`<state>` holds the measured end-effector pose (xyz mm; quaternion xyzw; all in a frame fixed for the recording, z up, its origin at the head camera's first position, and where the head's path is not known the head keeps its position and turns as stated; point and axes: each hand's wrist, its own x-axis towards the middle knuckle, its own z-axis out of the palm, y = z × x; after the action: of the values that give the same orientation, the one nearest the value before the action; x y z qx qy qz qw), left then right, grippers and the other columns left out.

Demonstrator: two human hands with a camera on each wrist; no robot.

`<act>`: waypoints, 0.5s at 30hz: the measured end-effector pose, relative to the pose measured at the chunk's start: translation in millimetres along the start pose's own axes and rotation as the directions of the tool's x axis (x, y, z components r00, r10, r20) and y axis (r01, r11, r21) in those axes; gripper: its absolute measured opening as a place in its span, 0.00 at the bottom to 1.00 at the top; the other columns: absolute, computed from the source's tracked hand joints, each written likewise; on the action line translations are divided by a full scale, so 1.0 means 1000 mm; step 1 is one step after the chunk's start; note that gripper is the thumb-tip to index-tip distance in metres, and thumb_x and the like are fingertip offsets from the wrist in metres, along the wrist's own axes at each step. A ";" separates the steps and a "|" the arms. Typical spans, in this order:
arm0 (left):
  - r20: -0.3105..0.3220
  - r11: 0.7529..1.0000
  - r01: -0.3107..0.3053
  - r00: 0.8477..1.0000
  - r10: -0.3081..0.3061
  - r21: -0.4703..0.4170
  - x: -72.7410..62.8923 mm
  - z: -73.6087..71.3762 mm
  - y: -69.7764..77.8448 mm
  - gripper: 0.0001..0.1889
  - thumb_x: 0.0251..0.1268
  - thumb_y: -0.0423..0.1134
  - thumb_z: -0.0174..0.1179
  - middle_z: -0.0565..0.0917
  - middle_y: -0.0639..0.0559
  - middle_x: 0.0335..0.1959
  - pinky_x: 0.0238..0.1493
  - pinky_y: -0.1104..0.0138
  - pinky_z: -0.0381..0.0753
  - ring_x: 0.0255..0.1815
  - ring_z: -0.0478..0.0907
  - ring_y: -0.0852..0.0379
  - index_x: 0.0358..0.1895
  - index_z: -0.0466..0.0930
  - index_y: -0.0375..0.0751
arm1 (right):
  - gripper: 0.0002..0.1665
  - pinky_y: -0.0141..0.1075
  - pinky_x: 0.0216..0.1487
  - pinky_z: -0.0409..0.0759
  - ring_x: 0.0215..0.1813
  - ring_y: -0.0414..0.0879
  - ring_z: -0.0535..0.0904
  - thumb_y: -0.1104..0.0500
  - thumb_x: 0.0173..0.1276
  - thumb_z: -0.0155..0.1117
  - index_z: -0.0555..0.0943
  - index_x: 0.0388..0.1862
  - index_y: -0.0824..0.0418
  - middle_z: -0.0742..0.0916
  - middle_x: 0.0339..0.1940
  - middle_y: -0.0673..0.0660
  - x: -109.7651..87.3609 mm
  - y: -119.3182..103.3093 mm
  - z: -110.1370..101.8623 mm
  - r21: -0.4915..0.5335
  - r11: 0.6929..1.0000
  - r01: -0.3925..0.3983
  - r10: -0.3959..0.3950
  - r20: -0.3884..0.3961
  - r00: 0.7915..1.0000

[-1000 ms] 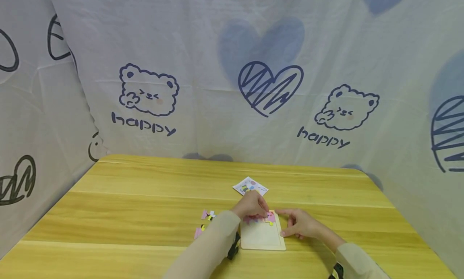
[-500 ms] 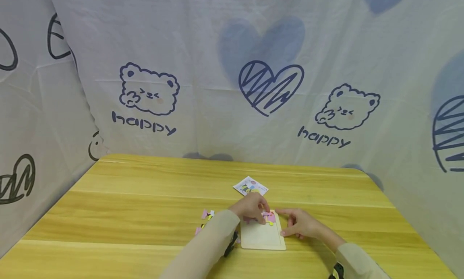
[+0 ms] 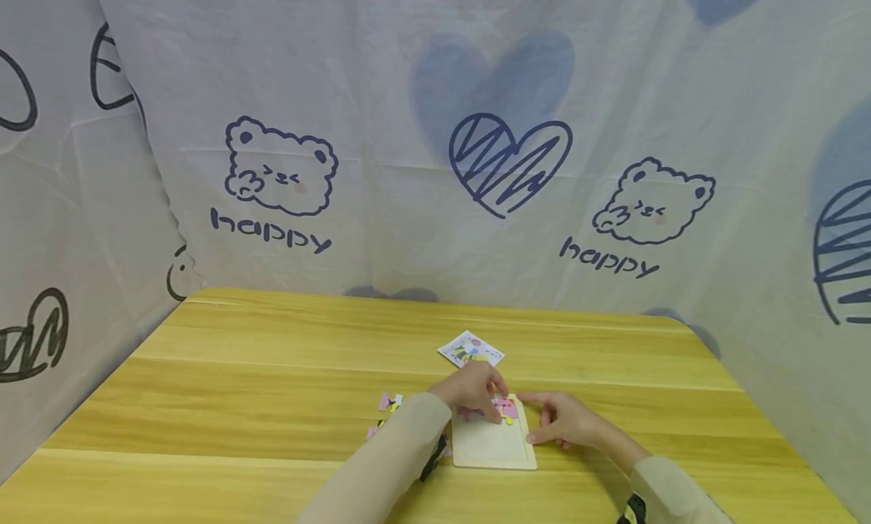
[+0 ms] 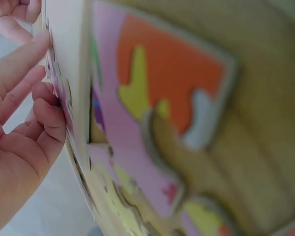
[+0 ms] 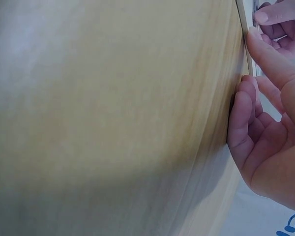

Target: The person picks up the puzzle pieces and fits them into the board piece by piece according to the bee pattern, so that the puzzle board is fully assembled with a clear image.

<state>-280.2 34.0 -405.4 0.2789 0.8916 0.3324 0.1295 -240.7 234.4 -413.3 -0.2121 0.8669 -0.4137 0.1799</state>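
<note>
A pale puzzle board (image 3: 486, 448) lies on the table, with pink and yellow jigsaw pieces (image 3: 506, 409) along its far side. My left hand (image 3: 471, 386) reaches over those pieces, index finger and thumb spread apart and touching them. In the left wrist view, the left hand (image 4: 27, 110) has its other fingers bent against the row. My right hand (image 3: 568, 420) rests at the board's right side, index finger at the far corner and thumb on the edge. The right wrist view shows the right hand (image 5: 273, 142) against the board's edge (image 5: 246, 42).
Loose puzzle pieces (image 3: 388, 403) lie left of the board, partly hidden by the left sleeve (image 3: 381, 456). Close to the left wrist camera is a piece with an orange patch (image 4: 172, 73). A picture card (image 3: 471, 348) lies beyond the board; a printed cloth (image 3: 395, 191) hangs behind the table.
From one second ago, my left thumb and index finger have spread from a pinch at the far-side pieces, uncovering more of them. The right hand and the board have stayed in place.
</note>
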 end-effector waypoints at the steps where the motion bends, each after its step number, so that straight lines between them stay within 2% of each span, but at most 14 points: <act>1: 0.000 1.000 0.007 1.000 -0.007 -0.001 0.000 0.000 0.000 0.15 0.35 0.30 0.73 0.72 0.56 0.18 0.18 0.76 0.66 0.17 0.65 0.66 0.32 0.83 0.38 | 0.40 0.26 0.13 0.63 0.12 0.37 0.62 0.61 0.51 0.69 0.64 0.60 0.74 0.73 0.15 0.51 0.000 0.000 0.000 0.000 1.000 0.000 0.000 -0.001 1.000; 10: -0.015 0.999 0.039 0.999 -0.039 -0.037 -0.003 0.001 0.003 0.10 0.39 0.29 0.71 0.74 0.57 0.15 0.12 0.76 0.65 0.12 0.65 0.65 0.29 0.84 0.38 | 0.40 0.26 0.13 0.63 0.12 0.37 0.61 0.61 0.51 0.70 0.64 0.60 0.74 0.72 0.15 0.51 -0.001 0.000 0.001 0.008 1.000 -0.003 0.003 -0.007 1.000; 15: -0.025 0.996 0.079 0.997 -0.080 -0.042 -0.002 0.003 0.004 0.07 0.40 0.28 0.70 0.76 0.58 0.16 0.09 0.75 0.65 0.10 0.64 0.65 0.27 0.84 0.38 | 0.40 0.26 0.13 0.62 0.12 0.36 0.61 0.61 0.50 0.70 0.64 0.60 0.74 0.72 0.15 0.50 -0.001 0.000 0.001 0.023 1.000 -0.010 0.010 -0.005 1.000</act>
<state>-275.0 37.0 -404.7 0.2362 0.8965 0.3490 0.1365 -240.0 234.4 -413.7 -0.2047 0.8635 -0.4235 0.1821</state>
